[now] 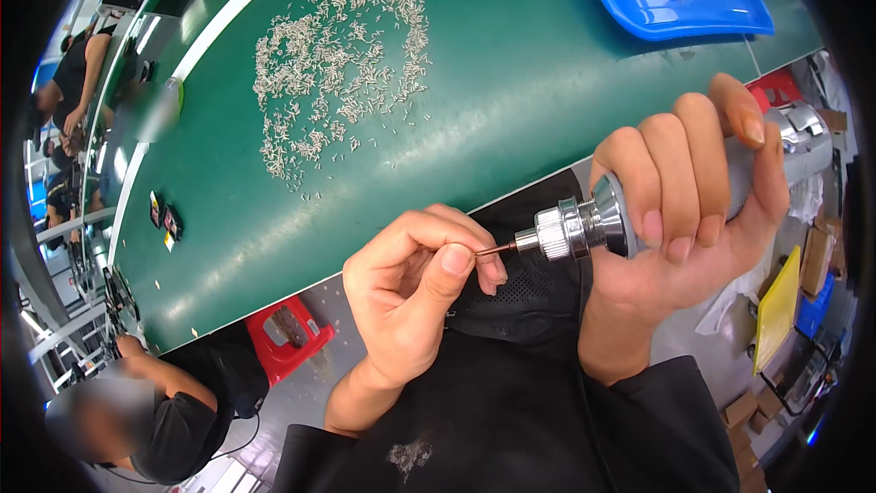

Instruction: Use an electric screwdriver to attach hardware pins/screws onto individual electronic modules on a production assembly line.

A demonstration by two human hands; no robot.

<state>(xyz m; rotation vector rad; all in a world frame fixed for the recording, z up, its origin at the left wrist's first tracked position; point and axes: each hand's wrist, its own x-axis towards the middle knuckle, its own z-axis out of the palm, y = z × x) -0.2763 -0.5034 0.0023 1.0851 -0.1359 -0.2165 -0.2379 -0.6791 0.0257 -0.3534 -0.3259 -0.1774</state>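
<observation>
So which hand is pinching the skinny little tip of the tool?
The left hand: its thumb and fingers pinch the thin bit sticking out of the silver tool. The right hand wraps around the tool's thick body instead.

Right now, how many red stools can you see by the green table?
2. One red stool stands below the green table's near edge, left of the left hand. Another red stool peeks out behind the right hand. More may be hidden.
</observation>
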